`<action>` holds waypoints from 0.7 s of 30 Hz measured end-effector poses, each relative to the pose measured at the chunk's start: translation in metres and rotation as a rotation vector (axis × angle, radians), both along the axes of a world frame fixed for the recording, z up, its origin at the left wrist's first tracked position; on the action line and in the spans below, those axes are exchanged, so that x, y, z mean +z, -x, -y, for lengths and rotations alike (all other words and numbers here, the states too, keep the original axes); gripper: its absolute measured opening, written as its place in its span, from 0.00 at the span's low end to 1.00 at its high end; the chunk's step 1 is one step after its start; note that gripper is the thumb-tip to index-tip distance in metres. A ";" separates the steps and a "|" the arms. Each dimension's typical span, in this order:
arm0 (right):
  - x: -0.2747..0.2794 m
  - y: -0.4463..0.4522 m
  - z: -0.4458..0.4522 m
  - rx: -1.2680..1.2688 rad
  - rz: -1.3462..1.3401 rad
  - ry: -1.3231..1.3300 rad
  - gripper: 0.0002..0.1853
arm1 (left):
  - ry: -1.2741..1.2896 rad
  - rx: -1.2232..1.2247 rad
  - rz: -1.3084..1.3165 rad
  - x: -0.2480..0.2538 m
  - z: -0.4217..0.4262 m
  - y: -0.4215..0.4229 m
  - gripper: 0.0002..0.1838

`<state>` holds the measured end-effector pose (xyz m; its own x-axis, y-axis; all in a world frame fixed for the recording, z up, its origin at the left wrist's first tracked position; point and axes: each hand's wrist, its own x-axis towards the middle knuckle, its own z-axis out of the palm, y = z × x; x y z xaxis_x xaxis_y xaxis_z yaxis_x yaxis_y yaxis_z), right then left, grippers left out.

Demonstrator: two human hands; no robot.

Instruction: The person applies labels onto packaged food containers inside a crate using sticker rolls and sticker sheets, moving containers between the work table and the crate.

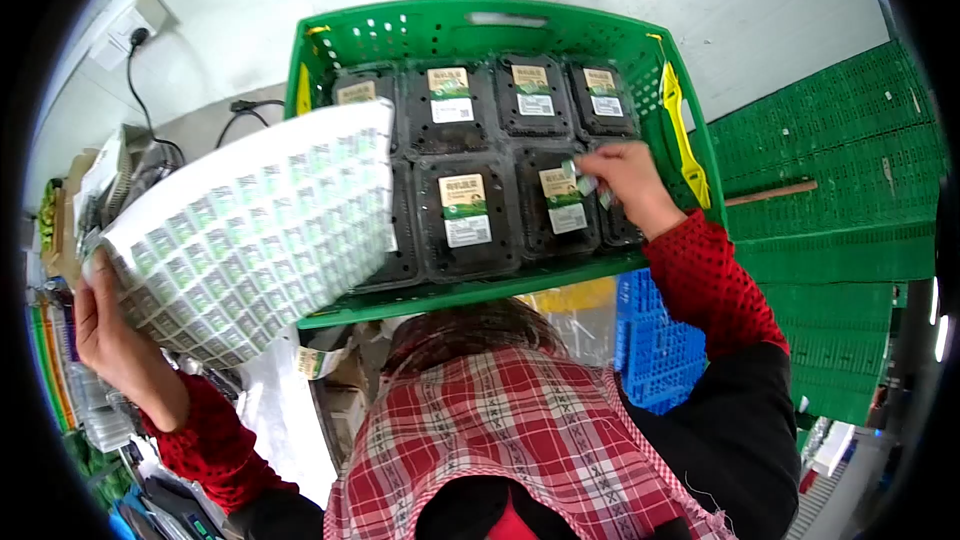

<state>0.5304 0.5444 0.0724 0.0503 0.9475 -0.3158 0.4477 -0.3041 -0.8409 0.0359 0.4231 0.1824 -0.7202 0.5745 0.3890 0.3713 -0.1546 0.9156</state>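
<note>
My left hand [112, 338] grips the lower left corner of a large sheet of small green and white stickers [260, 230], which hangs over the left side of the crate. In the green crate [460, 302] lie two rows of dark plastic boxes [466, 215] with clear lids and paper labels. My right hand [622, 178] is above the front row, its fingers pinched on small green stickers [584, 180] beside the label of a box [556, 202]. The sheet hides part of the leftmost boxes.
Yellow handles [684, 135] sit at the crate's sides. Stacked green crates [830, 210] stand at the right, a blue plastic crate [655, 340] below. A wall socket [130, 30] with black cables is at the upper left, with assorted goods down the left edge.
</note>
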 end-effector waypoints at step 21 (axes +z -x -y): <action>-0.090 0.102 -0.013 0.352 0.166 -0.055 0.18 | 0.351 0.394 -1.005 -0.092 0.057 0.113 0.22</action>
<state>0.4287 0.5578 -0.0178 -0.2345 0.9313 -0.2788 0.6480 -0.0641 -0.7589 -0.0773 0.3657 0.0899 -0.3273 0.5684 0.7549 0.9285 0.3418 0.1453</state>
